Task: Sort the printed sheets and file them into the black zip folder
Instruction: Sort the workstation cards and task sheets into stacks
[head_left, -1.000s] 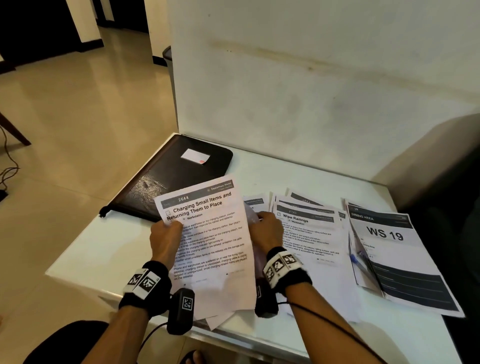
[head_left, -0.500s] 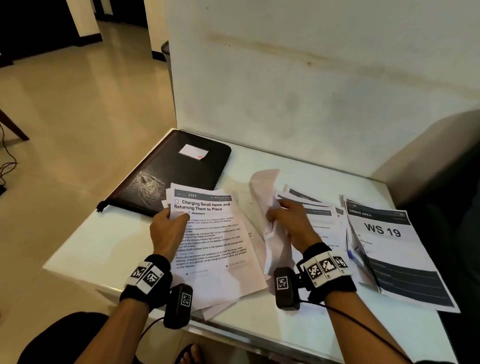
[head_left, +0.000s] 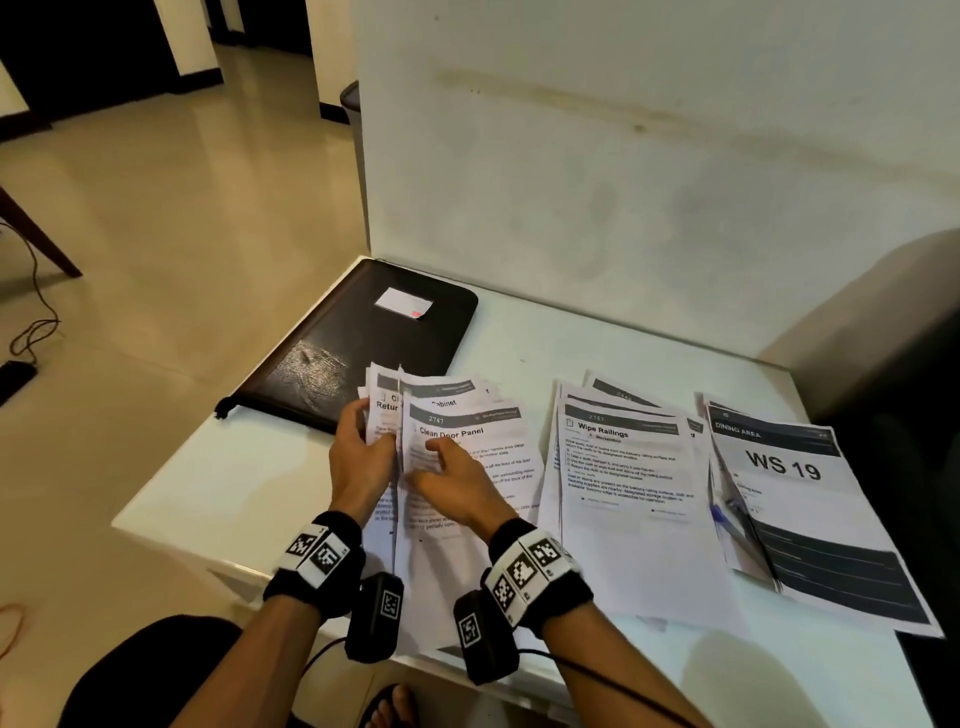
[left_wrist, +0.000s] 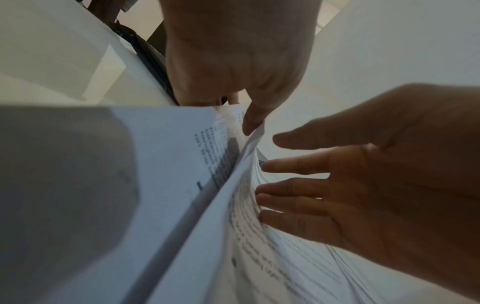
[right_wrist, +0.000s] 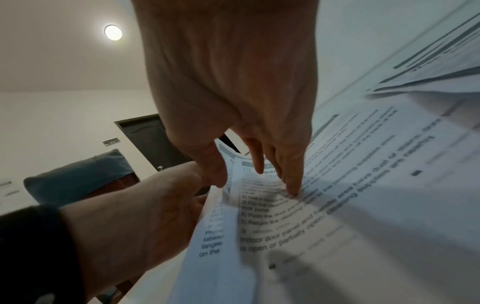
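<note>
**Inspector:** Start with the table (head_left: 249, 483). What has changed?

**Assistant:** A second ago both hands held up the "Charging Small Items" sheet. That sheet now sits in the left-hand pile, and a "Clean Door Panel" sheet (head_left: 467, 441) lies on top. In my judgement, sorting is under way and filing has not begun.

**Inspector:** The folder?

**Assistant:** The black zip folder (head_left: 363, 343) lies flat and unopened at eleven o'clock from the hands, its near edge under the pile's far corners. The "Wipe Railings" stack (head_left: 623, 467) lies at three o'clock; the "WS 19" sheets (head_left: 789, 478) lie beyond it.

**Inspector:** The hands?

**Assistant:** The left hand (head_left: 358, 457) pinches the pile's left edge, thumb on top, fingers curled beneath. The right hand (head_left: 452, 478) lies flat, fingers (left_wrist: 293, 164) straight and spread, tips pressing the top sheet, gripping nothing.

**Inspector:** Relative position?

**Assistant:** The top sheet lies directly under the right fingertips and runs on toward one o'clock.
</note>
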